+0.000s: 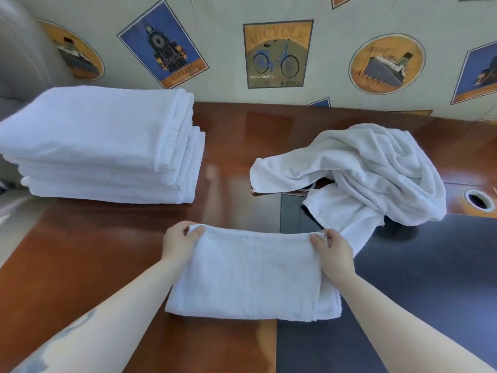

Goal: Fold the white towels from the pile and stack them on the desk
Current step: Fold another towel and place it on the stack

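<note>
Folded stack (102, 141): white towels piled square, far left of the half-folded towel, at the back of the desk (80, 265).
Left hand (178, 242): pinches the half-folded towel's far left corner, thumb on top and fingers curled beneath; forearm reaches in from the lower left.
Half-folded towel (247, 273): lies flat on the desk nearest the person, far edge raised slightly between the two hands.
Right hand (332, 249): pinches the far right corner the same way, forearm coming in from the lower right.
Unfolded pile (371, 173): crumpled white towels just beyond the half-folded towel, to its right, one edge trailing close to the right hand.
Risk: uneven layers already show at the right edge; pulling one corner harder would likely skew the fold, and the trailing pile edge could get caught in it.
</note>
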`<state>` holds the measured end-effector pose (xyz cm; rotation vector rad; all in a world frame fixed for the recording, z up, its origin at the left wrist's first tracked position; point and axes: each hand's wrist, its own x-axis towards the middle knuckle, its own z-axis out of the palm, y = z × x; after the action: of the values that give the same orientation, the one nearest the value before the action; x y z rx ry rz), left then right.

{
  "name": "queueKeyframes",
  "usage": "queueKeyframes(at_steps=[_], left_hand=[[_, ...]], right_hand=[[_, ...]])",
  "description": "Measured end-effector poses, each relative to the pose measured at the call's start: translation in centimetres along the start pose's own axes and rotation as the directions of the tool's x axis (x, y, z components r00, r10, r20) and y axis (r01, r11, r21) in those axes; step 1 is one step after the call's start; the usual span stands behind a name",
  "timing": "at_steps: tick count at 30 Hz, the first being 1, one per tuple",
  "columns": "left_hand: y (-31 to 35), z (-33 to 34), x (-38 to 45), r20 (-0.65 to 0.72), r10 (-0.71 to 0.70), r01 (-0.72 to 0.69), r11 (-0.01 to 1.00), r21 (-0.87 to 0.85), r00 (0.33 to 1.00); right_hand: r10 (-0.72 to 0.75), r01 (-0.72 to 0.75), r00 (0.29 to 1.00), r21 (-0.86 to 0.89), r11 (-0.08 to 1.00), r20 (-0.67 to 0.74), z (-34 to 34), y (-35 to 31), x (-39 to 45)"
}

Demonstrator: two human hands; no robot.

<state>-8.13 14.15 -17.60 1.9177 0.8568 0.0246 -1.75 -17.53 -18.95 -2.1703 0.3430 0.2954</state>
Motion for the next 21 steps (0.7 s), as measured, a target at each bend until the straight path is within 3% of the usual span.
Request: queueKeyframes(at_steps=[3, 8, 13, 21], left_hand=[[0.4, 0.5, 0.4, -0.032, 0.011, -0.01, 0.999, 0.05, 0.999], [-1.6, -1.2, -2.6, -0.122, -0.049, 0.056, 0.997, 0.053, 0.991], [-5.8, -1.7, -8.2, -0.16, -0.103, 0.121, 0.987, 0.107, 0.982], [-7.3, 0.8, -12.8, -0.319, -0.051, 0.059, 0.998, 0.015, 0.946]], right_hand=[[0.019, -0.017, 0.999, 0.062, 0.998, -0.035, 0.0, -1.0, -0.3], [0.04, 0.012, 0.964, 0.194, 0.981, -0.263, -2.3, 1.2, -6.0], [0.075, -0.061, 0.993, 0.163, 0.985, -0.086, -2.4, 5.8, -11.9], [-0.028, 0.032, 0.999, 0.153, 0.988, -0.028, -2.7, 6.5, -12.7]])
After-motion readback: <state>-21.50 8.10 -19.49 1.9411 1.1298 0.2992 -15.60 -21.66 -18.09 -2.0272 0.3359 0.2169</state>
